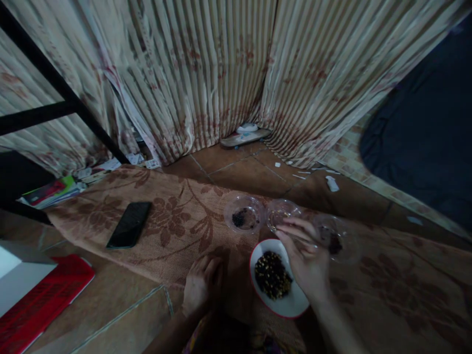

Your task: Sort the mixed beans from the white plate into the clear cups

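A white bowl with a red rim [297,307] holds a heap of mixed dark and yellow grains [273,275]. Beyond it, three clear plastic cups stand in a row. The left cup [229,216] has black grains in it, the middle cup [282,203] a few yellowish ones, and the right cup [350,246] dark reddish ones. My right hand [304,255] reaches over the bowl's right side, its fingertips drawn together at the middle cup; whatever is between them is too small to make out. Curled on the cloth left of the bowl, my left hand [202,280] appears to hold nothing.
A brown flowered cloth [177,216] covers the low table. On its left lies a dark phone [130,224]. Papers [55,189] sit past the left end, near a black metal frame [73,103]. A skateboard [245,138] rests on the tiled floor before striped curtains [206,64].
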### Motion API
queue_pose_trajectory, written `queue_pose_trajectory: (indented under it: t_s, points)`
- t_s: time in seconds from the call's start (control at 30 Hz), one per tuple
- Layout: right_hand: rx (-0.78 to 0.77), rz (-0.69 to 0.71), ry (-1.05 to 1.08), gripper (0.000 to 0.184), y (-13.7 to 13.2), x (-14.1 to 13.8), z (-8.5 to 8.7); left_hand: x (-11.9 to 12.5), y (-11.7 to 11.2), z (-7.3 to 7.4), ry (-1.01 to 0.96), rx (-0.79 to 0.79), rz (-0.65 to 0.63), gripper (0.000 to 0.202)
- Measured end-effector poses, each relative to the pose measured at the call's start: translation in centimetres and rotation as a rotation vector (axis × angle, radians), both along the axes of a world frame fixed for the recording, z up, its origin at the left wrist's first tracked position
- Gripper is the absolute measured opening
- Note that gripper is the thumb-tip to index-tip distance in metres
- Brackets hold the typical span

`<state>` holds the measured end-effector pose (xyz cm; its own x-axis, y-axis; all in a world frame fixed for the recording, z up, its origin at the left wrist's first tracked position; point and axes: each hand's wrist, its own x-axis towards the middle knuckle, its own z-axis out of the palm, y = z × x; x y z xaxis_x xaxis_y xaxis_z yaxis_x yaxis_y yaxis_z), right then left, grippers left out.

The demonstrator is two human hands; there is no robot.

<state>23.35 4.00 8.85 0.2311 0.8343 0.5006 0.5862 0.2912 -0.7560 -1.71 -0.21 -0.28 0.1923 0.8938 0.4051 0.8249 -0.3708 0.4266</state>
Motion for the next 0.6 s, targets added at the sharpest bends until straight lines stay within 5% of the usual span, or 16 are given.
queue_pose_trajectory:
  t_s: [0.2,0.47,0.6]
  points:
    - [-0.009,-0.011,0.009,0.019,1.3,-0.9,-0.1,0.0,0.0,-0.3,-0.013,-0.031,-0.016,0.015]
    - [-0.091,-0.278,0.085,0.020,-4.9,3.0,-0.3,0.0,0.1,-0.2,0.018,0.001,-0.008,0.016]
    - [-0.209,-0.314,0.078,0.027,-8.0,4.9,-1.9,0.0,0.3,-0.1,0.028,0.037,-0.011,0.016]
